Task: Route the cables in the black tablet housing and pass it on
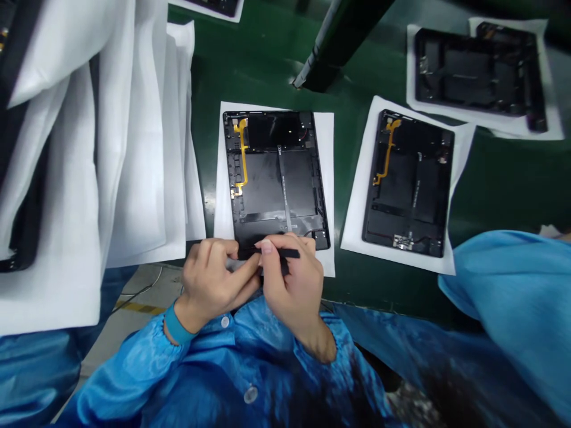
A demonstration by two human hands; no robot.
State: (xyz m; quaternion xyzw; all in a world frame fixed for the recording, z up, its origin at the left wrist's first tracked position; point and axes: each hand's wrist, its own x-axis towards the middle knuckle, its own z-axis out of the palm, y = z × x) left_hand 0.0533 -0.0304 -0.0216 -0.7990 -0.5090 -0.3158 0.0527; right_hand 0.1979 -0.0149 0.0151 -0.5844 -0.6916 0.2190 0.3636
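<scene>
An open black tablet chassis (276, 178) with a yellow flex cable (242, 156) lies on a white sheet (328, 148) on the green belt. Both hands meet at its near edge. My left hand (213, 274) is closed in a pinch on one end of a thin black strip (273, 253). My right hand (294, 279) is also closed on that strip, thumb and fingers pressing it against the chassis's bottom edge. The strip's middle shows between the fingertips; its ends are partly covered.
A second open chassis (408, 184) on white paper lies to the right, and more chassis (477, 74) at the far right. Stacked white sheets (111, 148) fill the left. A dark post (330, 41) stands behind. Another person's blue sleeve (513, 297) is at right.
</scene>
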